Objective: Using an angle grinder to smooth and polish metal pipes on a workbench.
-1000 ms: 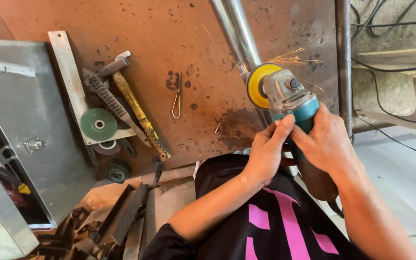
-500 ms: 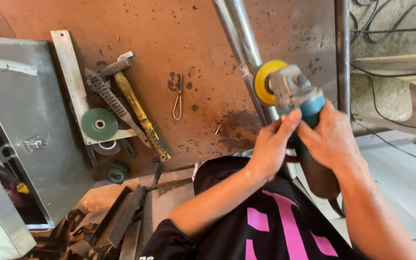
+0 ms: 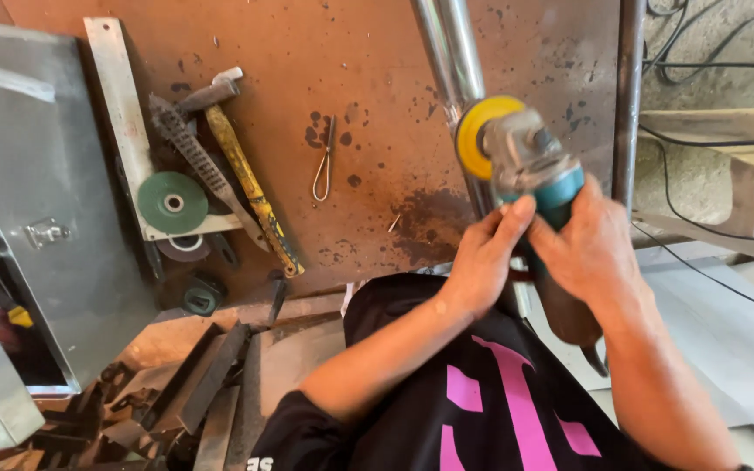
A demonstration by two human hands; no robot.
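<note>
Hands (image 3: pixel 538 253) clamped together round angle grinder (image 3: pixel 538 187), long axis toward body, yellow disc (image 3: pixel 477 135) against steel tube (image 3: pixel 447 52)

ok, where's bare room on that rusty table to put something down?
Bare patch on the rusty tabletop between the wire clip and the steel tubes, plus the strip above the clip. Crowded at left: hammer, file, green disc on the flat bar. Both hands hold the grinder at the tubes.
</note>
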